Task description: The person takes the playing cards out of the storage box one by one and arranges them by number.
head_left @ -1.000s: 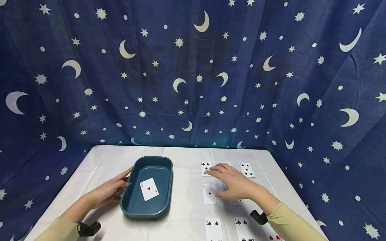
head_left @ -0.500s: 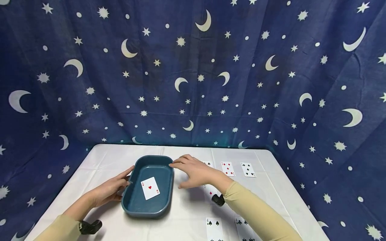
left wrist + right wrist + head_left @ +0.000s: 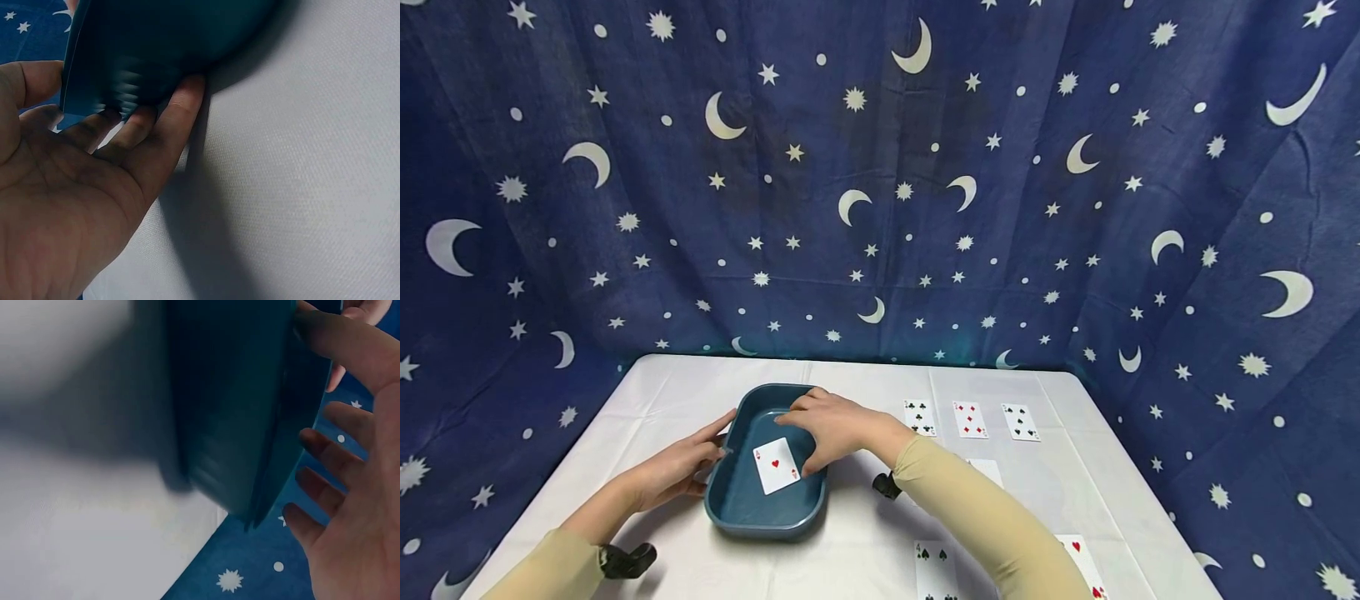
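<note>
A dark teal rectangular tray (image 3: 737, 504) rests on the white cloth, with an ace of hearts (image 3: 777, 466) lying face up inside it. My left hand (image 3: 673, 477) grips the tray's left side: in the left wrist view the thumb is at the rim and the fingers (image 3: 181, 100) lie against the outer wall. Over the tray's right side reaches my right hand (image 3: 842, 429), its thumb close to the card's right edge. In the right wrist view its fingers (image 3: 319, 490) are spread and loosely bent, with no card showing among them.
Playing cards lie in rows on the right: clubs (image 3: 920, 417), diamonds (image 3: 971, 419) and spades (image 3: 1021, 422) at the back, a four of spades (image 3: 936, 571) and a hearts card (image 3: 1081, 567) in front. My right sleeve (image 3: 985, 517) covers part of the middle row.
My right hand has moved left from above the cards to over the tray's right side. The left hand has stayed on the tray, and the ace of hearts still lies inside.
</note>
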`<state>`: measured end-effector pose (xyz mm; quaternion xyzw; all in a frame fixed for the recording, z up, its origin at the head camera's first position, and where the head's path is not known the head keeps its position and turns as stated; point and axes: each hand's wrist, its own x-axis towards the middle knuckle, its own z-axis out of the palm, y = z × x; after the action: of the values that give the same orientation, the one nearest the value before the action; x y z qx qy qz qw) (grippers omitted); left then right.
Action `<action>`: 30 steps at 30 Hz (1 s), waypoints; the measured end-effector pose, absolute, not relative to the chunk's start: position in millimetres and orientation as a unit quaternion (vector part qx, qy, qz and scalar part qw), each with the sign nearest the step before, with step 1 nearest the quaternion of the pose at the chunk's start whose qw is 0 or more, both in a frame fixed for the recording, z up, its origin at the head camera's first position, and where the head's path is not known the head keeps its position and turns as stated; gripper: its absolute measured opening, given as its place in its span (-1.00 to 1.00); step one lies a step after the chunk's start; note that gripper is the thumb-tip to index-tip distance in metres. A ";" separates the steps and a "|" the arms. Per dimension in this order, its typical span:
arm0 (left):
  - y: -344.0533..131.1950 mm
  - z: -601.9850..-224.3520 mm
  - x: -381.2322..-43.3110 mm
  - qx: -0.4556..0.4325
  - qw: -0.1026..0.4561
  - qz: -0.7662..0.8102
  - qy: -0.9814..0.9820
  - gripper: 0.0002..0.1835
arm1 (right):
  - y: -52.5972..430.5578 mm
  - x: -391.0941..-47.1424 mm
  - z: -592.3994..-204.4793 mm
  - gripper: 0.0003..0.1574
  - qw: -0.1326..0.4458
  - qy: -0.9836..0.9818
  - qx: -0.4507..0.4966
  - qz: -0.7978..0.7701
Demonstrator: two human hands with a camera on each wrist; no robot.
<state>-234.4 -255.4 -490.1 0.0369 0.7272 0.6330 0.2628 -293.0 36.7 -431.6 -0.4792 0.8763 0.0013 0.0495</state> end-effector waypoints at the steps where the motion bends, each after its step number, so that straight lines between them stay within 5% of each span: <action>1: -255.6 -490.0 -234.5 0.039 0.263 0.633 0.727 -0.14 | 33.8 -293.6 -432.6 0.12 0.053 0.876 -0.479 0.007; 30: -258.0 -491.7 -234.6 0.044 0.265 0.636 0.723 -0.15 | -6.9 -304.8 -469.3 0.14 0.107 0.893 -0.429 0.088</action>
<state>-234.6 -258.0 -491.7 0.0445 0.7231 0.6365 0.2647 -304.8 -6.9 -469.3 -0.4288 0.8926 0.0884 0.1074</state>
